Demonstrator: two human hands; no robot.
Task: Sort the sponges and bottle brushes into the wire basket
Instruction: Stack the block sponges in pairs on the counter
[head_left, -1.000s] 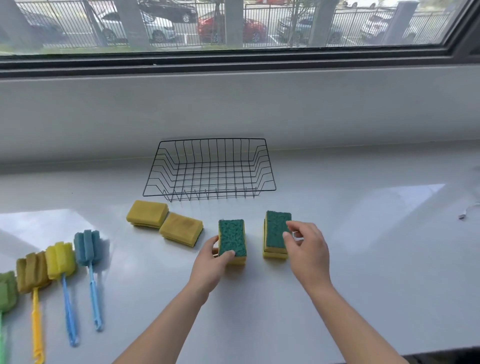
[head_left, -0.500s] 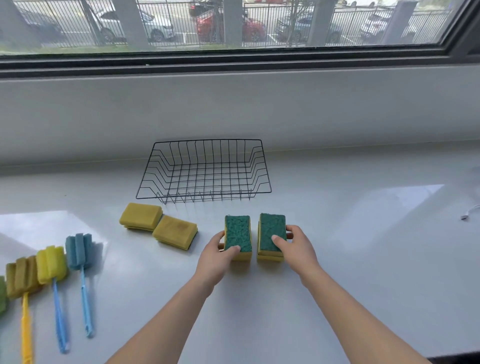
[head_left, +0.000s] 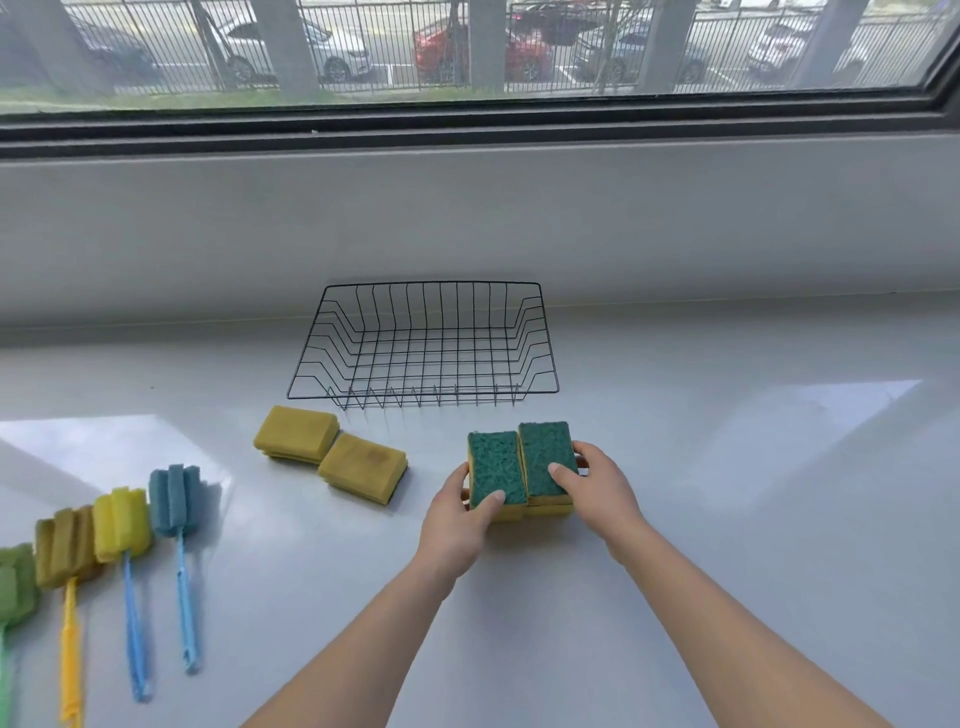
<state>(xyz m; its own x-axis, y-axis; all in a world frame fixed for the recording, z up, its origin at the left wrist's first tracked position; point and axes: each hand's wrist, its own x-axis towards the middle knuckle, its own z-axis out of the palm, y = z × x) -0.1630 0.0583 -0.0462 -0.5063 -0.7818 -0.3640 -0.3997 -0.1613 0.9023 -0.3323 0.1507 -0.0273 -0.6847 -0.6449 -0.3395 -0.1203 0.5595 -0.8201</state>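
Two green-topped yellow sponge stacks sit pressed side by side on the white counter. My left hand (head_left: 457, 525) grips the left stack (head_left: 493, 470); my right hand (head_left: 597, 493) grips the right stack (head_left: 545, 452). An empty black wire basket (head_left: 426, 291) stands just behind them. Two yellow sponges (head_left: 296, 431) (head_left: 361, 465) lie to the left. Further left lie several bottle brushes with foam heads: blue (head_left: 174, 499), yellow (head_left: 122, 522), ochre (head_left: 65, 545) and green (head_left: 13, 582).
The white counter (head_left: 753, 519) runs back to a grey wall under a window. Glare patches lie on the counter at the left and right.
Both hands slid the two green-topped sponge stacks together until they touch. The view shifted slightly, so the objects sit further left and lower.
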